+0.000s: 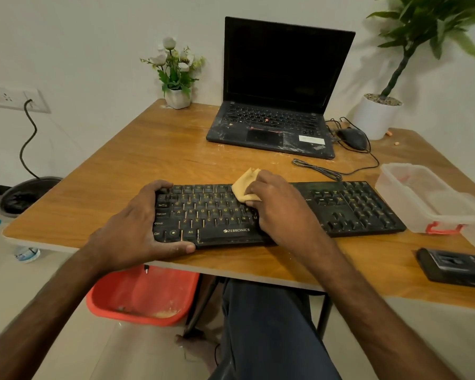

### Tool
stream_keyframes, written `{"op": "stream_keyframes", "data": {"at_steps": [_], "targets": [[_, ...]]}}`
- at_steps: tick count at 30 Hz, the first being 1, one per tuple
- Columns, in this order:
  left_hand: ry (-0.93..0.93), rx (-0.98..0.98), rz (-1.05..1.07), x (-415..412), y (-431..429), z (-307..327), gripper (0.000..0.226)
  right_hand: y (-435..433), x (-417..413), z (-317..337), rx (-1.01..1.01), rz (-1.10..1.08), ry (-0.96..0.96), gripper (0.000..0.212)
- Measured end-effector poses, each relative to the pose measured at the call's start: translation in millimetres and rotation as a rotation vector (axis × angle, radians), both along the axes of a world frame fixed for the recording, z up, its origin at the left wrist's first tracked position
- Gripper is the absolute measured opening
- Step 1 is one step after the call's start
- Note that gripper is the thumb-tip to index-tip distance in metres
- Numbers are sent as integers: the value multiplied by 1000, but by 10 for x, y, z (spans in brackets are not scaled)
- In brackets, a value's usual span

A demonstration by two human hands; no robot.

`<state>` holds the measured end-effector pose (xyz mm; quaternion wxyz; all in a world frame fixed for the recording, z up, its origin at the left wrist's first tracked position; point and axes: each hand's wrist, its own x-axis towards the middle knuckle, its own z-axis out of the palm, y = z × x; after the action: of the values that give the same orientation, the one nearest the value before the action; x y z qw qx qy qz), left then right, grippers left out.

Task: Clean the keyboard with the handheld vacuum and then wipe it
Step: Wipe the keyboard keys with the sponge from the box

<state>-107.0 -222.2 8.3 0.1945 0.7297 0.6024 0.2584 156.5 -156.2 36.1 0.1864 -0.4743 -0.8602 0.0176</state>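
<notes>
A black keyboard (348, 207) lies near the front edge of the wooden table (154, 149). My left hand (143, 229) grips its left end, fingers curled over the top edge and thumb along the front edge. My right hand (280, 207) presses a yellow cloth (243, 187) onto the keys in the middle of the keyboard; most of the cloth is hidden under the hand. A black handheld vacuum (455, 267) lies on the table at the front right, apart from both hands.
An open black laptop (277, 86) stands behind the keyboard, with a mouse (353, 138) and cable to its right. A clear plastic box (422, 196) sits beside the keyboard's right end. Two potted plants stand at the back. A red tub (143, 297) is on the floor under the table.
</notes>
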Motion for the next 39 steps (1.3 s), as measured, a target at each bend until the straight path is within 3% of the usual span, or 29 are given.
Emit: {"op": "stream_keyframes", "data": {"at_steps": [6,10,13,17,20,24,27,34,39], "targets": [[14,2,-2,27,-9,21,122,52,132,51,-13,38,14,31],[13,9,9,25,-10,22,122,-253,18,-30,-24,243,126,21],[15,2,16,25,-8,17,122,-377,10,-108,48,374,22,30],[10,-3,1,10,0,3,121,-28,300,-52,143,200,-64,38],[-6,0,-4,11,5,10,121,220,467,11,105,14,29,32],[14,0,1,7,5,2,117,-97,96,-57,-6,163,144,30],[24,-9,4,-6,7,-9,119,-284,-26,-73,35,328,40,31],[27,2,-2,-5,15,-25,119,244,433,-23,81,-12,42,30],[36,-5,-3,-11,14,-22,118,-238,217,-43,-35,311,55,29]]}}
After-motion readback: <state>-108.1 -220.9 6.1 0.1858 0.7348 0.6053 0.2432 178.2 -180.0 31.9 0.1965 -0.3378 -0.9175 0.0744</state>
